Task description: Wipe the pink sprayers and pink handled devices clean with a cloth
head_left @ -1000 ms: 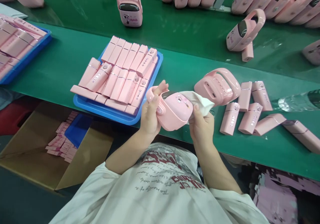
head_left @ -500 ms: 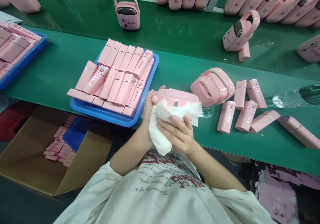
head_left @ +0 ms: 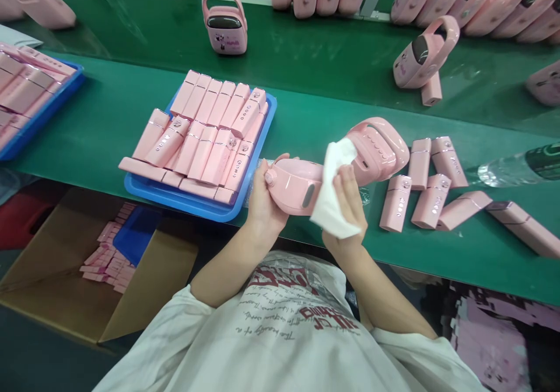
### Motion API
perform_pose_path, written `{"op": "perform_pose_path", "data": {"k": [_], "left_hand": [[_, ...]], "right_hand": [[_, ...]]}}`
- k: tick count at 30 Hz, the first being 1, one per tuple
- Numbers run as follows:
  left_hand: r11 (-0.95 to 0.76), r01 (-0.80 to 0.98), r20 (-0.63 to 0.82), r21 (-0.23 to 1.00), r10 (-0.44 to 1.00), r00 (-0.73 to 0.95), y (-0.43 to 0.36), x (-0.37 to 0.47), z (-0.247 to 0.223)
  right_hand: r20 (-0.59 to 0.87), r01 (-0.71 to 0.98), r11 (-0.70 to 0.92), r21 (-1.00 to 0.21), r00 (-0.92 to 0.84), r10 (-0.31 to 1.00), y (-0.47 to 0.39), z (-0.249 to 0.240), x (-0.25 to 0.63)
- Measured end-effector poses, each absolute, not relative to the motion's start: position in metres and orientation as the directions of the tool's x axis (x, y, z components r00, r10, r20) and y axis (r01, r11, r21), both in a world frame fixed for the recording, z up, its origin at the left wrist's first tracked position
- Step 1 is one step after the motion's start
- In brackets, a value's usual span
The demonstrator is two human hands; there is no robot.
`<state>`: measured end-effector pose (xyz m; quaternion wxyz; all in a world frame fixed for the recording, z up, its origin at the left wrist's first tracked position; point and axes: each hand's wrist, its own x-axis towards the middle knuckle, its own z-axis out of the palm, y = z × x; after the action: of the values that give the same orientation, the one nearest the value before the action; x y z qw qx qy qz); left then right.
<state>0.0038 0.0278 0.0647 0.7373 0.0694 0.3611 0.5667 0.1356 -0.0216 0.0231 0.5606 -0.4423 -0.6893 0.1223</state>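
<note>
A pink plastic device (head_left: 291, 186) with a rounded body and a dark oval slot is gripped at its left end by my left hand (head_left: 265, 205). My right hand (head_left: 347, 217) holds a white cloth (head_left: 331, 196) against the right end of the device, and the cloth covers that part. Just beyond the cloth lies a second pink device with a handle (head_left: 382, 150), its back side facing up. Several pink rectangular sticks (head_left: 435, 191) with silver bands lie on the green bench to the right.
A blue tray (head_left: 184, 202) full of pink sticks sits left of my hands, another blue tray (head_left: 52, 103) farther left. Pink handled devices (head_left: 225, 30) stand on the back ledge. A plastic bottle (head_left: 507, 173) lies at right. Below is an open cardboard box (head_left: 48, 269).
My right hand and the cloth have moved right, from across the front of the device to its right end. More of the device's pink side shows; my left hand still grips it.
</note>
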Motion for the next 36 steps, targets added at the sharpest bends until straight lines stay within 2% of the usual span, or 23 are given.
{"op": "perform_pose_path", "data": {"k": [2, 3, 5, 6, 8, 12, 17, 21, 25, 27, 29, 32, 34, 36], "left_hand": [[0.36, -0.77, -0.441, 0.527, 0.89, 0.114, 0.031, 0.002, 0.063], [0.375, -0.765, -0.436, 0.523, 0.889, 0.138, 0.032, 0.003, 0.063], [0.368, -0.773, -0.425, 0.517, 0.894, 0.141, 0.035, 0.004, 0.063], [0.352, -0.78, -0.428, 0.517, 0.896, 0.12, 0.035, 0.006, 0.063], [0.34, -0.794, -0.452, 0.504, 0.887, 0.093, 0.037, 0.008, 0.065], [0.369, -0.821, -0.494, 0.436, 0.86, 0.124, 0.039, 0.012, 0.07], [0.38, -0.813, -0.54, 0.442, 0.836, 0.097, 0.039, 0.012, 0.067], [0.332, -0.772, -0.391, 0.542, 0.913, 0.118, 0.037, 0.009, 0.061], [0.286, -0.699, -0.161, 0.656, 0.957, 0.24, 0.033, 0.0, 0.063], [0.214, -0.623, 0.011, 0.752, 0.941, 0.338, 0.029, -0.006, 0.066], [0.044, -0.532, 0.182, 0.846, 0.913, 0.365, 0.023, -0.011, 0.068], [-0.29, -0.341, 0.387, 0.894, 0.884, 0.263, 0.014, -0.019, 0.07], [-0.409, -0.224, 0.451, 0.885, 0.873, 0.188, 0.012, -0.024, 0.068], [-0.445, -0.148, 0.462, 0.883, 0.88, 0.112, 0.014, -0.028, 0.063]], "right_hand": [[0.45, 0.242, 0.396, -0.886, 0.241, 0.86, -0.025, 0.016, 0.13], [0.317, 0.106, 0.299, -0.948, 0.323, 0.892, -0.028, 0.013, 0.125], [0.126, -0.113, 0.19, -0.975, 0.421, 0.898, -0.037, 0.008, 0.111], [0.082, -0.176, 0.172, -0.969, 0.428, 0.9, -0.041, 0.006, 0.105], [0.082, -0.193, 0.161, -0.968, 0.365, 0.927, -0.049, 0.005, 0.096], [0.116, -0.091, 0.137, -0.986, 0.201, 0.973, -0.058, 0.003, 0.095], [0.106, -0.146, 0.14, -0.979, 0.215, 0.971, -0.045, 0.008, 0.1], [-0.075, -0.303, -0.003, -0.953, 0.229, 0.971, -0.019, 0.028, 0.109], [-0.186, -0.434, -0.185, -0.881, -0.041, 0.982, 0.004, 0.052, 0.128], [-0.222, -0.384, -0.262, -0.885, -0.144, 0.964, 0.013, 0.062, 0.139], [-0.206, -0.227, -0.241, -0.944, -0.164, 0.965, 0.019, 0.07, 0.149], [0.029, 0.107, 0.044, -0.993, -0.139, 0.99, 0.027, 0.085, 0.16], [0.224, 0.299, 0.27, -0.915, -0.179, 0.958, 0.032, 0.099, 0.162], [0.31, 0.426, 0.404, -0.809, -0.274, 0.911, 0.04, 0.115, 0.16]]}}
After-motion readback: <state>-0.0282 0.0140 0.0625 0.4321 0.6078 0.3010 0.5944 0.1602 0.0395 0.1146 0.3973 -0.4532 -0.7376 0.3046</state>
